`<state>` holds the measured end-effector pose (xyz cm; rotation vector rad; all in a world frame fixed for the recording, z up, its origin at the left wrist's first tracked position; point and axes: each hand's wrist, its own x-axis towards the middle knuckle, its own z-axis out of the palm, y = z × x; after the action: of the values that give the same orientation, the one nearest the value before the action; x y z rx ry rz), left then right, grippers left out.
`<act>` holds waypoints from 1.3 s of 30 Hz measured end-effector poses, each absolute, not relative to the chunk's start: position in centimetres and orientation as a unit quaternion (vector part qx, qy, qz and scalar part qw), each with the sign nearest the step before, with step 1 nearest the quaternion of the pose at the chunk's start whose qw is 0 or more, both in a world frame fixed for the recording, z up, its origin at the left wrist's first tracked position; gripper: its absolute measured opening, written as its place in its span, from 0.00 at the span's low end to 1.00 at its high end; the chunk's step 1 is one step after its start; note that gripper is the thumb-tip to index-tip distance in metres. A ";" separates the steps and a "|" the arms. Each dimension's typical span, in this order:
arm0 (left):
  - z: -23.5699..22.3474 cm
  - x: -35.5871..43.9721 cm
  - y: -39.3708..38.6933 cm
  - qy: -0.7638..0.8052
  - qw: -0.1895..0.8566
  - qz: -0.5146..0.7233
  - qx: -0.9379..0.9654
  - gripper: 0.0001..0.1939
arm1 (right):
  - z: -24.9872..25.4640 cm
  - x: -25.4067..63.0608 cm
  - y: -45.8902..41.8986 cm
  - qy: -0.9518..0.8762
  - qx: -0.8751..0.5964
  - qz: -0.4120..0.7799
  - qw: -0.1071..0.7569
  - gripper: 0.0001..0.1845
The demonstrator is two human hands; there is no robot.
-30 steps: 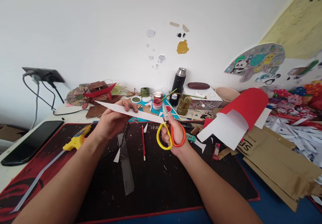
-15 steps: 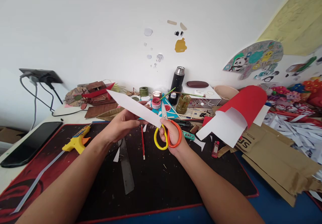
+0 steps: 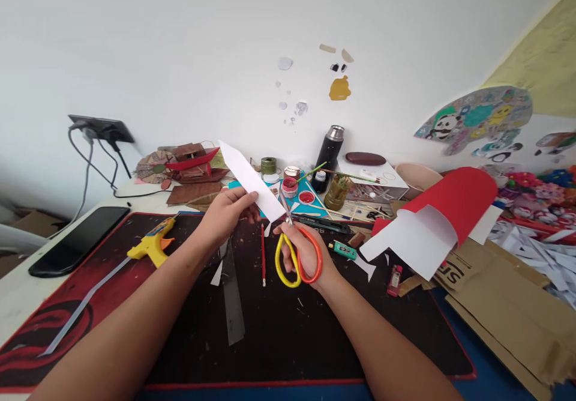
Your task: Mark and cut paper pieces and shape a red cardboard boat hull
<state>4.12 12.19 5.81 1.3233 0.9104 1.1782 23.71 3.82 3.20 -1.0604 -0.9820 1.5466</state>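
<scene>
Our left hand (image 3: 229,214) is nearly closed, pinching the white paper strip (image 3: 248,177) between thumb and fingers. The strip slants above the desk (image 3: 24,290), its pointed end up and to the left, its squared end down near our right hand (image 3: 308,254). That one is curled around the scissors (image 3: 299,267), fingers in the yellow and orange loops. The blades point upward at the strip's lower end; we cannot tell whether they touch it.

At far left we see a wall socket (image 3: 101,128) full of plugs, and below it a black phone (image 3: 76,242). Next, on the dark mat (image 3: 315,341), lies a yellow glue gun (image 3: 153,248), a long pale stick (image 3: 85,303) trailing from its back; our left forearm lies just beside it and hides part of the mat. Behind sits a brown and red model boat (image 3: 191,161). A grey ruler (image 3: 234,305) and a red pencil (image 3: 263,257) lie below our hands. The strip blocks some of our view of the blue sheet (image 3: 317,211) and its paint pots. Further right stand a black flask (image 3: 330,149) and a jar (image 3: 336,195). A turquoise object (image 3: 345,251) lies right of our scissors, then a red paper roll (image 3: 472,203), white inside, and flattened brown cardboard (image 3: 508,293).
</scene>
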 end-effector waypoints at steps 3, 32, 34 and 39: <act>6.0 3.2 13.1 0.403 0.497 0.574 0.511 0.20 | 3.1 23.5 3.4 -0.420 -0.436 0.658 0.447 0.39; 7.4 3.8 11.1 0.409 0.365 0.641 0.537 0.13 | 2.8 22.8 1.6 -0.575 -0.414 0.565 0.422 0.32; 7.3 4.4 10.6 0.410 0.380 0.627 0.543 0.14 | 3.0 22.8 1.6 -0.569 -0.424 0.555 0.433 0.32; 7.0 5.2 10.1 0.402 0.415 0.595 0.559 0.15 | 2.9 22.9 1.6 -0.583 -0.437 0.524 0.441 0.30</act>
<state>5.23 10.07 6.97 1.4051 1.0090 1.4951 22.94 1.61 2.91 -1.0853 -1.4480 1.3005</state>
